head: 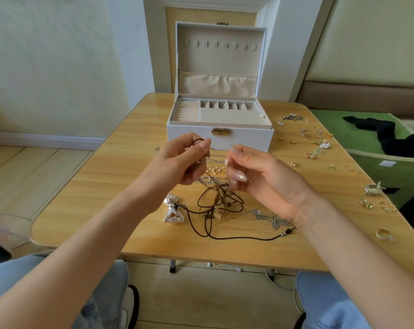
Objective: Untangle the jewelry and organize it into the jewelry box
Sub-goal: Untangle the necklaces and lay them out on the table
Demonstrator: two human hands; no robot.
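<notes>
A white jewelry box [189, 135] stands open at the back of the table, lid upright, beige compartments showing. In front of it lies a tangle of dark cords [215, 205] with gold and silver chains [213, 169]. My left hand [182, 160] is raised above the tangle and pinches a dark cord loop between thumb and fingers. My right hand [253, 176] hovers beside it, fingers curled; whether it pinches a thin strand I cannot tell. A silver bow pendant [173, 211] sits on the cord at the left. A silver cross chain [272, 219] lies under my right wrist.
Several earrings and rings [315, 138] are scattered over the right side of the wooden table [82, 210]. A gold ring [383, 234] lies near the right edge. A green bin [403, 172] with black cloth stands right of the table. My knees are under the front edge.
</notes>
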